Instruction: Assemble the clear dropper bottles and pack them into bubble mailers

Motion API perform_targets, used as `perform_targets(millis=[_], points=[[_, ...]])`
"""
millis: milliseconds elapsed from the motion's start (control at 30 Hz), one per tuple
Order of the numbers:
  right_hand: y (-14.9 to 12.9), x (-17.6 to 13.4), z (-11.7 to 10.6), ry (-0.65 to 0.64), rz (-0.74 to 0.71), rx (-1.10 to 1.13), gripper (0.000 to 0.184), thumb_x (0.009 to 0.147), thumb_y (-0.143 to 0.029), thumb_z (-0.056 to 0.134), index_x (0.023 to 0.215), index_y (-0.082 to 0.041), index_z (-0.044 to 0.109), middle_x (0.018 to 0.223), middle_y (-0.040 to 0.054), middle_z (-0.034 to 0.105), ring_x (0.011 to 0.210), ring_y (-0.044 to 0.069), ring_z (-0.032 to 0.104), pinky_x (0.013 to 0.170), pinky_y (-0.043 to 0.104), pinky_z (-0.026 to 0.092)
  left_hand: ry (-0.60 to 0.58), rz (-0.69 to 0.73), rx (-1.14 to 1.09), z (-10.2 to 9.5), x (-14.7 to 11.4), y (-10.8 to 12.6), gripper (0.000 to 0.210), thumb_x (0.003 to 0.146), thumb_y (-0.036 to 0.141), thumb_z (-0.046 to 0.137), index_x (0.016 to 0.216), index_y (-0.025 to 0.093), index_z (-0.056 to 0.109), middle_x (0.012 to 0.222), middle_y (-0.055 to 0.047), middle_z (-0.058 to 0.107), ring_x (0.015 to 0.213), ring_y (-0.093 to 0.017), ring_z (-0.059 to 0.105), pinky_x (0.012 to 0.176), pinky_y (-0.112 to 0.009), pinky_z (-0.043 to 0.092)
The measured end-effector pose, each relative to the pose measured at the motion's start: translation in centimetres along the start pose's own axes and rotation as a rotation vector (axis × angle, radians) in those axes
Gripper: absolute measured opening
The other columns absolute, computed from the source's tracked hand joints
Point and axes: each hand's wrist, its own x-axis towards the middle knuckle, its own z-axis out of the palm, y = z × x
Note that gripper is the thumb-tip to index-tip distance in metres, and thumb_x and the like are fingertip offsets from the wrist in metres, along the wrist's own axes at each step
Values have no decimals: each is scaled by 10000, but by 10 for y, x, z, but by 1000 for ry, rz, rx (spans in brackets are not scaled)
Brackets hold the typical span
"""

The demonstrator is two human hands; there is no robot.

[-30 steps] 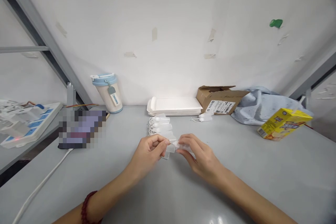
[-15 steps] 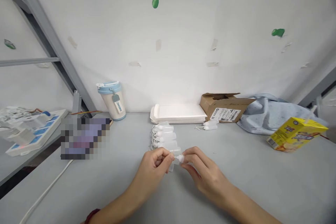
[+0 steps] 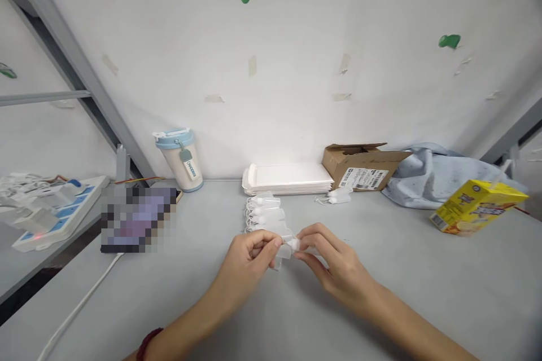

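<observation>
My right hand [image 3: 339,262] is closed in a pinch on a small translucent plastic bottle with a white cap [image 3: 295,243]; the fingers cover part of it. Just to its left, my left hand [image 3: 248,262] has thumb and index finger pressed together at the near side of the same bottle. Whatever thin part sits between those left fingertips is too small to make out. Behind the left hand, several similar small bottles [image 3: 269,215] lie side by side on the grey table [image 3: 212,316], their white string loops pointing left. The nearest ones are partly hidden by my hands.
A stack of flat white boxes [image 3: 292,177] lies by the wall. Next to it are an open cardboard box [image 3: 358,172] and more small bottles [image 3: 340,197]. A tumbler [image 3: 180,163], phone [image 3: 141,223] and power strip [image 3: 74,214] stand left; a yellow drink carton [image 3: 474,208] and cloth [image 3: 436,175] right.
The view has tilted slightly. Both hands stay close together at the small bottle, and its white cap has turned a little between the right fingers.
</observation>
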Motion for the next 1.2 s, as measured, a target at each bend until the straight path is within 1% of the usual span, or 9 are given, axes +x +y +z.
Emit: perform_targets(millis=[100,167,300,467,633,733,933,1200], points=[[1,-1,0,-18,2,-6,111,865,-90,441,895,-193,468,839,56,536,694,133,556,587,239,481,24,18,-14,0,1,-1,246,799,386,528,757,159,613,561,40,443,508,-86,368,480,-205,286],[0,-1,1,-21,2,3,116,865,-88,443,901,-196,466,841,57,538,702,134,557,589,242,484,15,23,-27,0,1,-4,227,796,365,535,742,155,599,566,37,458,512,-86,379,482,-204,290],[-1,-2,3,12,14,39,132,865,-94,451,937,-205,461,862,58,551,764,143,575,631,254,503,1,-4,-37,2,1,-6,230,795,362,535,717,152,586,556,41,455,498,-82,368,468,-203,275],[0,-2,3,52,0,37,133,864,-113,470,954,-211,465,867,57,561,786,151,586,640,261,511,4,-39,-75,0,1,-1,247,784,396,542,726,161,594,527,58,418,465,-76,340,457,-207,271],[2,-1,2,61,-3,28,148,861,-102,475,960,-211,459,878,62,559,781,147,585,640,261,509,-34,-29,-50,-3,4,1,253,799,391,531,724,158,595,552,51,461,445,-64,339,463,-211,285],[1,-2,3,58,-5,28,147,864,-101,467,964,-209,460,884,63,554,781,146,584,634,256,504,-38,-20,-47,-2,3,-1,248,806,382,526,726,155,585,551,49,462,447,-62,334,455,-207,273],[-1,-4,5,25,10,64,145,862,-86,461,955,-198,462,867,60,540,769,143,569,631,249,493,-43,-40,-23,0,1,-6,257,803,380,529,688,151,556,522,54,413,467,-68,323,447,-201,243],[0,-5,5,27,10,88,136,870,-97,452,956,-203,461,866,60,533,768,142,556,634,257,492,-48,-4,6,0,1,-6,245,810,363,518,695,150,556,525,54,415,491,-75,361,461,-192,270]])
